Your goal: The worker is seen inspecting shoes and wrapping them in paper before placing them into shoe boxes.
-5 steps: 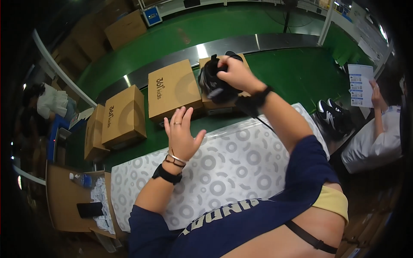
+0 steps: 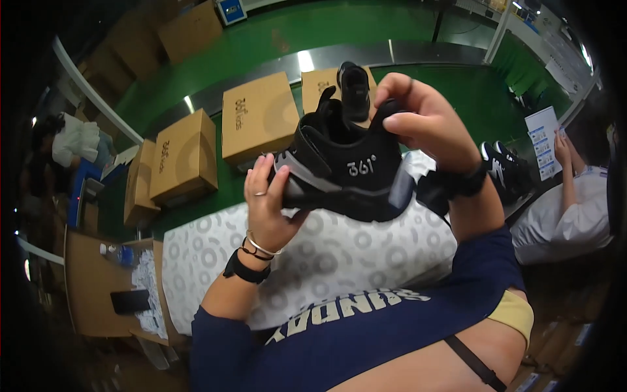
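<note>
Head view: black shoe (image 2: pixel 346 166) with grey side panels and white side marking held up in the air between both hands, above the tabletop (image 2: pixel 339 255) with its white cover of grey ring pattern. Left hand (image 2: pixel 268 202) clamped on the toe end, thumb on the near side, fingers behind; ring, thin bangles and dark wristband on that arm. Right hand (image 2: pixel 424 121) clamped on the heel collar, fingers curled over the top edge, black watch at the wrist. Both grips closed on the shoe.

Beyond the left grip: row of plain brown cardboard boxes on the green belt, rectangular, lids shut, small dark marking on each top — one box (image 2: pixel 258 117) straight behind the shoe, another (image 2: pixel 184 157) further left, a third (image 2: pixel 137 183) at the belt's edge. Fourth box (image 2: pixel 320 85) partly hidden behind the shoe's tongue. Right of the right grip: white sheet of blue labels (image 2: pixel 542 140) held by another person in white, pair of dark shoes (image 2: pixel 509 173) beside them. Far behind, blue square sign (image 2: pixel 230 10).
</note>
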Demonstrator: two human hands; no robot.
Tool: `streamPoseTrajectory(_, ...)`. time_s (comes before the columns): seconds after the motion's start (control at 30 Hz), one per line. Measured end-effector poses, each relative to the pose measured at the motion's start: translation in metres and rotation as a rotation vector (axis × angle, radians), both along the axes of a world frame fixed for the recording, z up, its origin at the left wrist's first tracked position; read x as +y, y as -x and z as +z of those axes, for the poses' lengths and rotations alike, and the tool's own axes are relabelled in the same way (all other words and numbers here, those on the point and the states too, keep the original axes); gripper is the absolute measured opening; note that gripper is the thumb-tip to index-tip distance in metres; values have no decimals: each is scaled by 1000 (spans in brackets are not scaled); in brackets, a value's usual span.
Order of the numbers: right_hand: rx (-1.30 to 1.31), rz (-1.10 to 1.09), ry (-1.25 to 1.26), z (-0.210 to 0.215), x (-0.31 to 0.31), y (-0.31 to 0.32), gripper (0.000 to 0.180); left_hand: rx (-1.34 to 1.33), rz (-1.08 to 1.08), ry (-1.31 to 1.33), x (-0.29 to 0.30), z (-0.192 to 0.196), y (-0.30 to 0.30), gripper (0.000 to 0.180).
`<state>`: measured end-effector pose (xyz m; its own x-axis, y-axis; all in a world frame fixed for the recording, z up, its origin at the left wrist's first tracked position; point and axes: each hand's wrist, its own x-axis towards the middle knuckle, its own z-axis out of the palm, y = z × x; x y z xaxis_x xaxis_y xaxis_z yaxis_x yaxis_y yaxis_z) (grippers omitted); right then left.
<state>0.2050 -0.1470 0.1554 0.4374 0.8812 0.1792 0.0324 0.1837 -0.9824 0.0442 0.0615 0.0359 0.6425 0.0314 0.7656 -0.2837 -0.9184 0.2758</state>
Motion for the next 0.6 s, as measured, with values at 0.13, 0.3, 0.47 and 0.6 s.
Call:
streamPoseTrajectory(0.13, 57, -172, -341, -22, 24, 51, 50, 291, -309, 1151, -21, -18, 50, 56)
streamPoseTrajectory(0.3, 208, -368, 23, -125, 91, 56, 38, 745, -311, 1530, -10, -30, 98, 32)
streamPoseTrajectory(0.47, 83, -172, 430, -175, 123, 93, 40, 635, 227, 1207, 47, -48, 181, 34)
streamPoseTrajectory(0.6, -669, -122, 402, -168, 128, 124, 59, 649, 950, 640, 98, -71, 243, 47)
